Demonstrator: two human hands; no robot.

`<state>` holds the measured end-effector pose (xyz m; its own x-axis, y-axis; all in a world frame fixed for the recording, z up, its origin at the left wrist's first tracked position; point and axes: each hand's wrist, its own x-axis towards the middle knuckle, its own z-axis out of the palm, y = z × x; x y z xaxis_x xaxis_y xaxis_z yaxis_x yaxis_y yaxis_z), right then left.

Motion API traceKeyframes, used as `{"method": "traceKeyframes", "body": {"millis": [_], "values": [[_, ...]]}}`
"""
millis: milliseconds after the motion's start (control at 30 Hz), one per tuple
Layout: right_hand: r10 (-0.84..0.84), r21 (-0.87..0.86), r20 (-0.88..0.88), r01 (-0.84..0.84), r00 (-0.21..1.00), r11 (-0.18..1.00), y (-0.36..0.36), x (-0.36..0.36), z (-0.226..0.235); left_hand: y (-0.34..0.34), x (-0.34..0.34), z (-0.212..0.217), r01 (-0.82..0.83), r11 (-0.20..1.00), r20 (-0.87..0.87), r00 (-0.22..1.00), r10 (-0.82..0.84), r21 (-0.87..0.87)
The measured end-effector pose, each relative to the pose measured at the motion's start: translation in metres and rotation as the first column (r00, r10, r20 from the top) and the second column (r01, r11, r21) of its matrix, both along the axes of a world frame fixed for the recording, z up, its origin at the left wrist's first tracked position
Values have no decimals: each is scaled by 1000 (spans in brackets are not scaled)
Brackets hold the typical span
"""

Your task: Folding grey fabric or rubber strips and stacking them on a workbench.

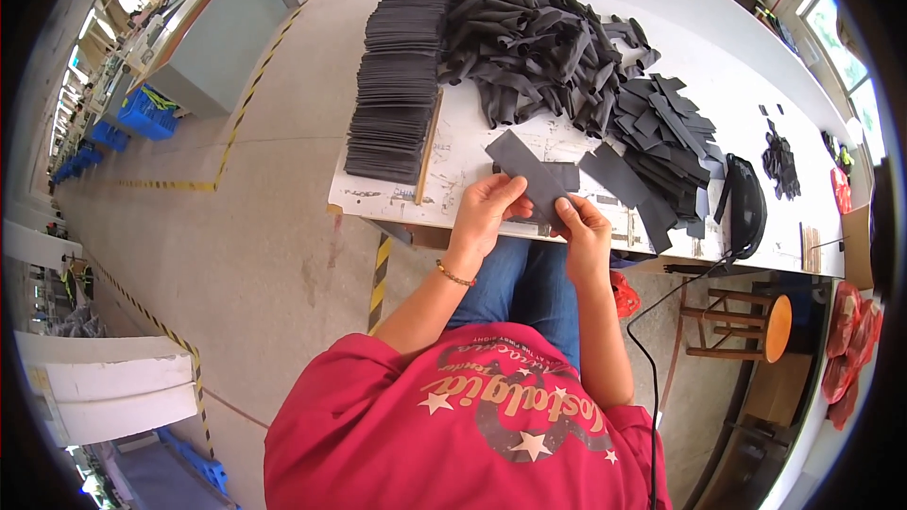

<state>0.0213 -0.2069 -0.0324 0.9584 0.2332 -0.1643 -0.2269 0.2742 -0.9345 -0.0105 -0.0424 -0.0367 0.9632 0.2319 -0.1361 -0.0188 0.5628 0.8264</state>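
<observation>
A flat black rectangular strip (521, 161) is held slantwise above the table's front edge. My left hand (489, 210) pinches its left side between thumb and fingers. Lower down, the thumb and fingers of my right hand (584, 229) are closed on its right end. Behind it, another black piece (566, 176) lies on the white table. To the right is a loose pile of flat black strips (661, 127), some reaching close to my right hand. A heap of curled black pieces (529, 42) rises farther back. At the left edge stands a long, tight row of black pieces (397, 66).
A thin wooden strip (429, 146) lies along the row. On the right of the white table (770, 227) are a black bag-like item (745, 208) and black gloves (780, 165). A wooden stool (737, 326) stands below, and a black cable (652, 349) hangs beside my right arm.
</observation>
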Motion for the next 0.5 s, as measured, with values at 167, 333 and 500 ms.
{"method": "traceKeyframes", "body": {"millis": [167, 333, 500], "values": [[-40, -18, -24, 40, 999, 999, 3, -1, 3, -9, -6, -3, 109, 993, -89, 991, -105, 49], [-21, -28, -48, 20, 999, 999, -1, -1, 1, -8, -4, -7, 127, 991, -52, 991, -125, 40], [-11, 159, -178, 40, 984, 987, -9, 5, 8, -7, -5, -6, 80, 995, -58, 995, -77, 56]]}}
